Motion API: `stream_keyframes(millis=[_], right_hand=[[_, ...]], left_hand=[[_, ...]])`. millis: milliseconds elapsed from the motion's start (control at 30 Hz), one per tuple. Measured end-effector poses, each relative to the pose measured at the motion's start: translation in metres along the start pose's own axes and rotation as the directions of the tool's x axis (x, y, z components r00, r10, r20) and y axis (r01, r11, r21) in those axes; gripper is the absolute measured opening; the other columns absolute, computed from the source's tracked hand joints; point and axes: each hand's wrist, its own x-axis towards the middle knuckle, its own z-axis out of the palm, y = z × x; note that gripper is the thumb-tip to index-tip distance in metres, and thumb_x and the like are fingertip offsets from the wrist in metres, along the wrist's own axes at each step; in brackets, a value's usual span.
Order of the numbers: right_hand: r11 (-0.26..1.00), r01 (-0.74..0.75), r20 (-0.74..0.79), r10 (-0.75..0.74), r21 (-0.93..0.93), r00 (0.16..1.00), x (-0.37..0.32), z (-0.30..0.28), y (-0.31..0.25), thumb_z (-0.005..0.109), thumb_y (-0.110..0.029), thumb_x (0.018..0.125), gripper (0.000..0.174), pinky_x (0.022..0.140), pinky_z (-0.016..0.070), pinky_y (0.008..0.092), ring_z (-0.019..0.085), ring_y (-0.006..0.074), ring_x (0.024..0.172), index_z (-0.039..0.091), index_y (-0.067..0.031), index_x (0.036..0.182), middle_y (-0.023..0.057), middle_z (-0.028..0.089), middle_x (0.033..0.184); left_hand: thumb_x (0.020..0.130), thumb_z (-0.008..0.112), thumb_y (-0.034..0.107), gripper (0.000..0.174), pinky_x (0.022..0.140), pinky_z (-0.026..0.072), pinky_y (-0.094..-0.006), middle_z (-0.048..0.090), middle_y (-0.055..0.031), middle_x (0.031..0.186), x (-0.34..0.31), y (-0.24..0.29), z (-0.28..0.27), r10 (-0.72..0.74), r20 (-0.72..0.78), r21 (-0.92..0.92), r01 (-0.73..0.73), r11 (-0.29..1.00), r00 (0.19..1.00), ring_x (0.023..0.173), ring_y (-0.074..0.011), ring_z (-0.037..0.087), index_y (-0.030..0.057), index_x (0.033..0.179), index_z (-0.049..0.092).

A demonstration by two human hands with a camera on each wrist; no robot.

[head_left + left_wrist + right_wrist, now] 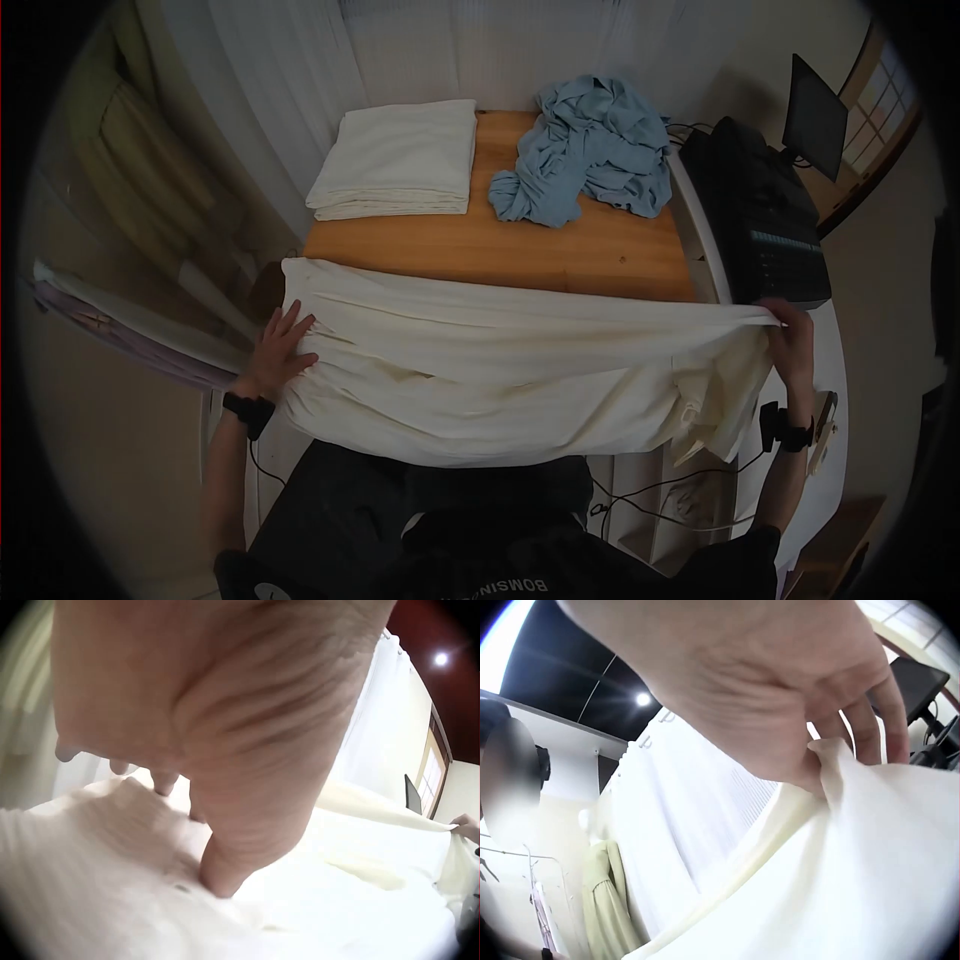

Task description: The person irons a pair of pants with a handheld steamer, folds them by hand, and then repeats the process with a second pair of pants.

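A long cream cloth (480, 350) stretches across the front of the wooden table, its near part hanging towards the person's lap. At its left end the left hand (280, 355) rests on the cloth with fingers spread; in the left wrist view the fingertips of that hand (217, 735) touch the fabric. At the far right corner the right hand (793, 345) pinches the cloth's upper edge. The right wrist view shows the thumb and fingers of this hand (780, 697) on a raised fold of the cloth (885, 840).
On the wooden table (400, 240), a folded white cloth stack (400, 160) lies at the back left and a crumpled blue cloth (595, 150) at the back right. A black device (760, 220) and a monitor (815, 118) stand at right. Cables (660, 490) hang below.
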Motion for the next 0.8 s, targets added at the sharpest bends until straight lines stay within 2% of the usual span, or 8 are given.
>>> stream_keyframes(millis=[67,200,300,367,467,567,667,800], right_hand=[[0.982,0.160,-0.021,-0.162,-0.098,0.987,0.044,-0.006,0.000,0.051,0.008,0.083,0.032,0.078,0.0567,0.0333,0.072,0.0228,0.084,0.071,0.0019,0.107,0.0165,0.074,0.094],[0.889,0.057,-0.169,-0.149,-0.454,0.974,0.126,0.029,-0.007,0.055,-0.010,0.090,0.025,0.077,0.0578,0.0410,0.072,0.0353,0.091,0.071,-0.0030,0.107,0.0164,0.074,0.098],[0.732,0.026,-0.059,-0.090,-0.680,0.994,0.154,0.099,0.041,0.060,-0.014,0.090,0.023,0.078,0.0588,0.0451,0.070,0.0376,0.096,0.070,-0.0048,0.108,0.0173,0.073,0.102],[0.660,0.017,0.044,0.024,-0.751,0.999,0.146,0.133,0.057,0.066,-0.015,0.086,0.024,0.080,0.0594,0.0460,0.070,0.0362,0.097,0.068,-0.0051,0.108,0.0173,0.071,0.104],[0.667,0.050,0.019,-0.054,-0.743,0.998,0.104,0.165,0.049,0.071,-0.015,0.080,0.035,0.081,0.0598,0.0468,0.069,0.0376,0.093,0.063,-0.0017,0.111,0.0175,0.069,0.106],[0.683,0.058,0.103,0.025,-0.728,0.994,0.078,0.166,0.048,0.069,-0.015,0.085,0.025,0.083,0.0595,0.0451,0.068,0.0370,0.100,0.066,0.0001,0.104,0.0217,0.068,0.106],[0.729,0.038,0.136,0.076,-0.683,0.988,0.062,0.153,0.087,0.066,-0.017,0.087,0.021,0.080,0.0590,0.0462,0.069,0.0389,0.093,0.066,0.0010,0.098,0.0236,0.068,0.102],[0.858,-0.032,0.048,0.066,-0.513,0.997,0.066,0.138,0.086,0.064,-0.020,0.090,0.021,0.077,0.0579,0.0466,0.070,0.0381,0.090,0.068,0.0009,0.093,0.0240,0.069,0.096]], left_hand=[[0.090,0.069,0.038,0.067,0.116,0.0242,-0.0648,0.033,-0.0078,0.162,0.022,-0.006,-0.010,0.120,0.008,0.010,-0.120,0.993,0.993,0.150,-0.0416,0.024,0.0243,0.150,0.045],[0.090,0.066,0.034,0.054,0.114,0.0283,-0.0628,0.052,-0.0106,0.148,0.063,0.004,-0.019,0.130,-0.080,-0.158,-0.141,0.977,0.988,0.141,-0.0426,0.038,0.0204,0.141,0.054],[0.093,0.061,0.038,0.046,0.111,0.0324,-0.0630,0.062,-0.0131,0.135,0.088,0.060,-0.038,-0.226,0.019,-0.234,0.224,0.946,0.974,0.132,-0.0430,0.048,0.0156,0.134,0.057],[0.098,0.052,0.046,0.048,0.110,0.0330,-0.0627,0.057,-0.0133,0.139,0.094,0.101,-0.050,-0.494,-0.084,0.226,0.499,0.836,0.866,0.132,-0.0428,0.047,0.0107,0.130,0.057],[0.101,0.045,0.053,0.057,0.113,0.0254,-0.0653,0.048,-0.0148,0.149,0.111,0.080,-0.026,-0.348,-0.286,0.344,0.435,0.832,0.893,0.141,-0.0428,0.037,0.0082,0.136,0.053],[0.100,0.040,0.062,0.072,0.117,0.0137,-0.0677,0.028,-0.0147,0.163,0.126,0.061,-0.008,-0.083,-0.108,-0.015,0.082,0.997,0.991,0.151,-0.0424,0.017,0.0108,0.150,0.041],[0.095,0.031,0.076,0.092,0.120,0.0048,-0.0649,0.001,-0.0092,0.170,0.137,0.047,0.002,-0.352,0.009,0.109,0.349,0.931,0.936,0.155,-0.0390,-0.004,0.0174,0.163,0.011],[0.094,0.032,0.076,0.092,0.120,0.0079,-0.0645,0.002,-0.0083,0.170,0.147,0.020,0.000,-0.395,0.034,0.110,0.390,0.914,0.918,0.154,-0.0410,0.000,0.0184,0.163,0.010]])
